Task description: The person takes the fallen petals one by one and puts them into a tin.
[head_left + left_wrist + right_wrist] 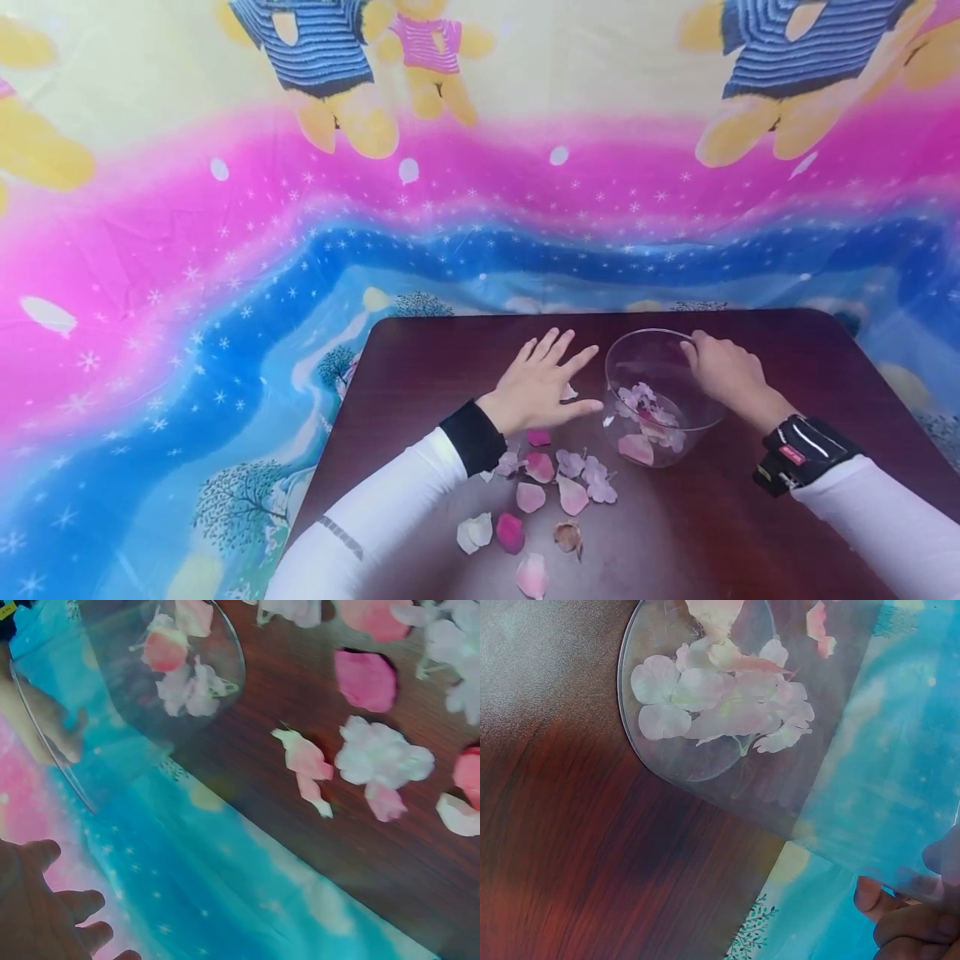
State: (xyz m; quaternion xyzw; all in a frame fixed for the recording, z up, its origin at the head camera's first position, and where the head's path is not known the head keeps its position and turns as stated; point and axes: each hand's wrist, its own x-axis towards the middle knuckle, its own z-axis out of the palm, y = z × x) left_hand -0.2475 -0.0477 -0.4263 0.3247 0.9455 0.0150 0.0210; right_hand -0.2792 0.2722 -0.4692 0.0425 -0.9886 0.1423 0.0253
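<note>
A dark reddish-brown wooden table with rounded corners (787,350) is standing in the lower middle of the head view; its polished top is showing grain and reflecting soft, even light; a brightly printed fabric sheet (225,275) is lying behind and around the table, filling the rest of the view; wavy bands of pale yellow, pink, dark blue and turquoise are running across it; cartoon bears in striped shirts (322,58) are showing along the top; white stars and small trees are dotting the bands.

The left hand (542,385) lay flat, fingers spread, on the dark table (787,350) above scattered petals (555,487); the right hand (722,372) gripped the glass bowl's (637,358) rim.
</note>
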